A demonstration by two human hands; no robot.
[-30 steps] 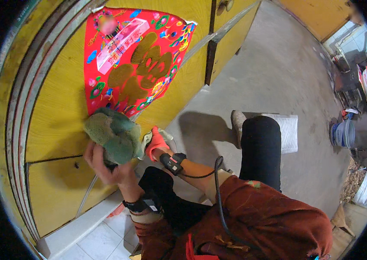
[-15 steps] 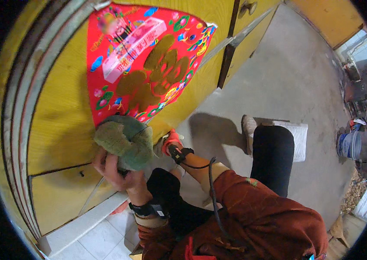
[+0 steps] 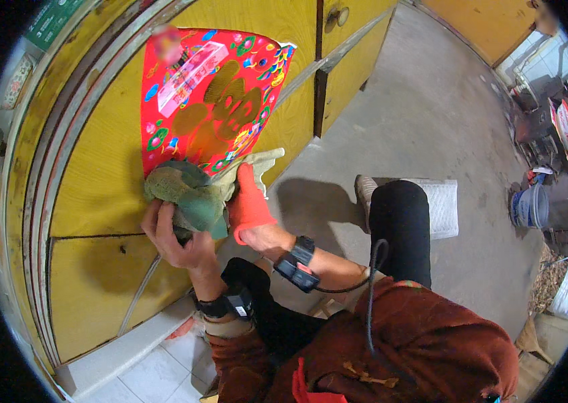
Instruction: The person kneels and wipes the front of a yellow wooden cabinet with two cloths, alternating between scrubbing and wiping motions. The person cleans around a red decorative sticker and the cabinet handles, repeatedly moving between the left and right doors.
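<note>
My bare left hand (image 3: 180, 238) is closed round the underside of a bunched green cloth (image 3: 186, 191), held against the lower end of a red poster. On its right, my right hand (image 3: 252, 205), covered over the fingers by an orange-red glove, grips a pale beige-green cloth (image 3: 265, 160). That cloth meets the green bundle; whether they are one piece I cannot tell. The red poster (image 3: 197, 127), with gold figures and bright flowers, lies flat on the yellow cabinet door (image 3: 96, 181). Most of my right fingers are hidden behind the cloth.
Another yellow door with a round knob (image 3: 342, 16) stands beyond the poster. On the grey floor (image 3: 405, 114), a white sheet (image 3: 442, 208) lies beside my knee. A pale bucket (image 3: 531, 206) and clutter line the far right.
My right hand has risen from low beside my leg up to the bundle, and the pale cloth now shows in it. My left hand keeps its hold on the green cloth. The view has shifted.
</note>
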